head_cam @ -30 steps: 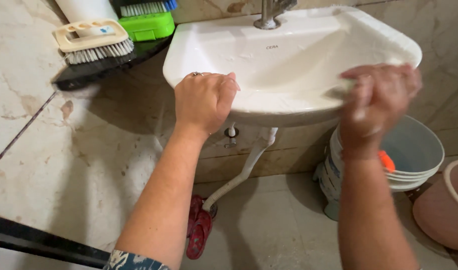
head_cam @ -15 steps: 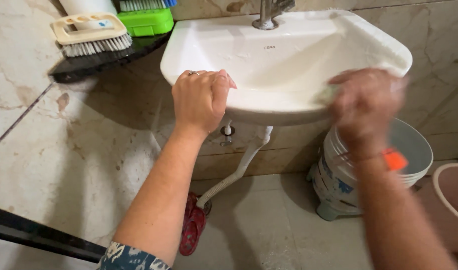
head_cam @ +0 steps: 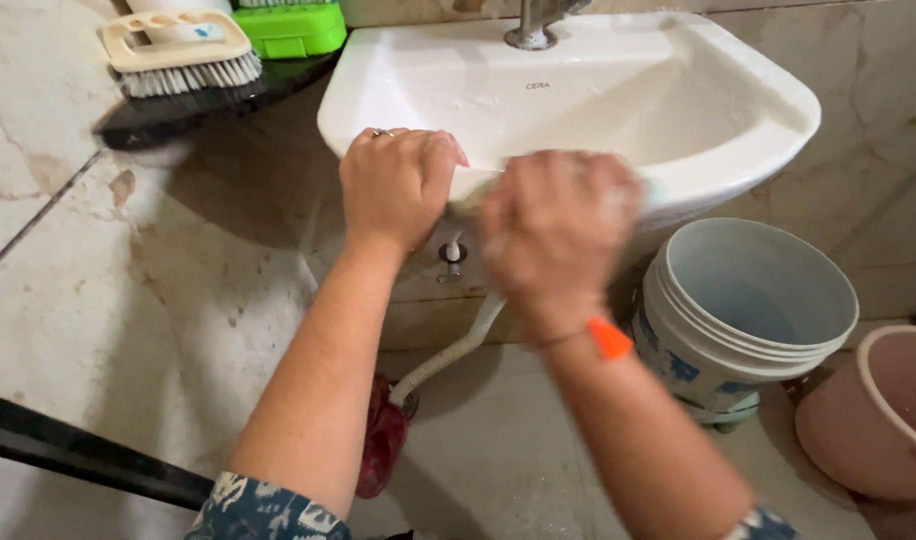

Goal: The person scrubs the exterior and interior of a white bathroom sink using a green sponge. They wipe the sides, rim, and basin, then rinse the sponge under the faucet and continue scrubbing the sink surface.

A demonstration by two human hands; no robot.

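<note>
Her left hand (head_cam: pixel 396 185) grips the white basin's (head_cam: pixel 678 90) front rim, fingers curled over it. The blurred right hand (head_cam: pixel 558 230) presses there beside it; its grasp I cannot tell.

A white wall-mounted ceramic washbasin (head_cam: pixel 618 90) with a rounded front rim, damp inside. Both hands press its near edge; a pale scrub pad (head_cam: pixel 475 185) lies against that rim.

home bathrm | wall basin (head_cam: pixel 678 110) w/ tap (head_cam: pixel 531 25) | buckets (head_cam: pixel 753 300) | scrub brush (head_cam: pixel 178 55)
</note>
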